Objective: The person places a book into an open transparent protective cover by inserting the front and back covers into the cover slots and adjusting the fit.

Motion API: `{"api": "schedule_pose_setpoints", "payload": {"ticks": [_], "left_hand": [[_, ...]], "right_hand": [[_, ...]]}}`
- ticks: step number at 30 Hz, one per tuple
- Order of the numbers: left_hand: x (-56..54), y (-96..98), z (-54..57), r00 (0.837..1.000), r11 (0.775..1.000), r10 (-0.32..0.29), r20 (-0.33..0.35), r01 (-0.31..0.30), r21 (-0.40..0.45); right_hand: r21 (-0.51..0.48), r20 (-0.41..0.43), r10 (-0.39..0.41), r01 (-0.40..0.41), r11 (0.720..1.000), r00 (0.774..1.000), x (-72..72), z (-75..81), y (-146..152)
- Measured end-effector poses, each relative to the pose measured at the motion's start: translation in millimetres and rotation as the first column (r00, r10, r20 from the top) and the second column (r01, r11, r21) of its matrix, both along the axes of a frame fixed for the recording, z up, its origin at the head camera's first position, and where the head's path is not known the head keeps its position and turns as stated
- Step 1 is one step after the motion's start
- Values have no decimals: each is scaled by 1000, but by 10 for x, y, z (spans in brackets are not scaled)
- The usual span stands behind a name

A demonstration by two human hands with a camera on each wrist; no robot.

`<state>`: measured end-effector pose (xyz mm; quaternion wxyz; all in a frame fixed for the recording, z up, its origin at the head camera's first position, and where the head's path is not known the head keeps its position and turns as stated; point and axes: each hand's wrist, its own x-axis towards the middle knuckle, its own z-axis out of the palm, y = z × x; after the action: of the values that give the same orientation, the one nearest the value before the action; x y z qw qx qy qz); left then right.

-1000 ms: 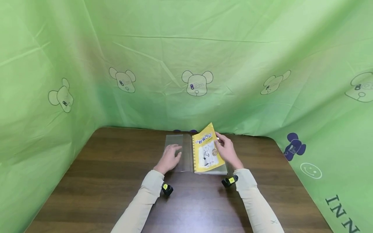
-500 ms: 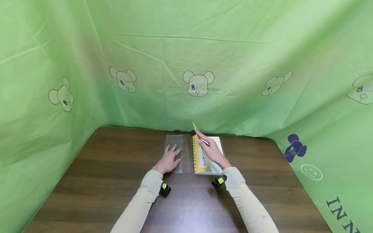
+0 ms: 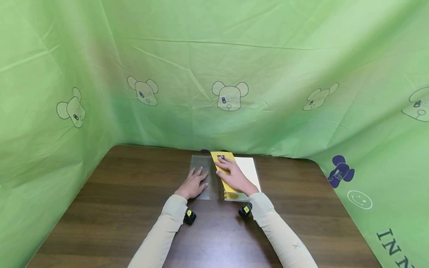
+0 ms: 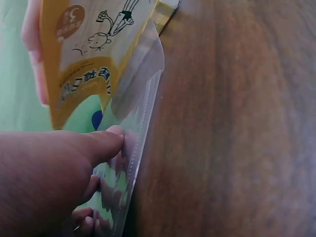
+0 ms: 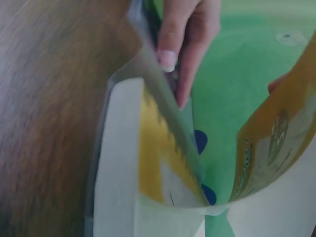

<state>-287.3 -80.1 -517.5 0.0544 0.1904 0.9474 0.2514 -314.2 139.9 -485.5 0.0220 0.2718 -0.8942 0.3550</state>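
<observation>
A book with a yellow cover (image 3: 216,156) lies on the table, its front cover raised and bent leftward off the white page (image 3: 246,167). My right hand (image 3: 232,176) lies against the cover's inner side, fingers extended. In the right wrist view the curled cover (image 5: 269,148) hides most of that hand. Left of the book spreads a clear plastic book cover (image 3: 214,190). My left hand (image 3: 192,184) rests on its left flap with fingers spread. In the left wrist view, the left thumb (image 4: 108,143) touches the clear film (image 4: 143,118) near its seam.
The dark wooden table (image 3: 134,208) extends in front of the book and to both sides. A green printed curtain (image 3: 181,123) hangs behind the table's back edge and around its sides. A black wrist camera (image 3: 245,209) sits at the right cuff.
My right hand has moved left, swinging the book's yellow front cover from nearly flat over to the left and uncovering the white page. My left hand has spread its fingers on the plastic flap.
</observation>
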Motion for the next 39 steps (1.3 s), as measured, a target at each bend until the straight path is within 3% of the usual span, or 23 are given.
{"api": "schedule_pose_setpoints", "payload": {"ticks": [7, 19, 39], "left_hand": [[8, -7, 30, 1000, 1000, -9, 3, 9, 7], [-9, -18, -1, 1000, 1000, -11, 20, 10, 19], [-5, -14, 33, 999, 1000, -22, 30, 22, 5]], "right_hand": [[206, -66, -8, 22, 978, 998, -3, -67, -42], [375, -92, 6, 29, 926, 996, 17, -125, -134], [499, -93, 40, 11, 866, 995, 16, -160, -126]]}}
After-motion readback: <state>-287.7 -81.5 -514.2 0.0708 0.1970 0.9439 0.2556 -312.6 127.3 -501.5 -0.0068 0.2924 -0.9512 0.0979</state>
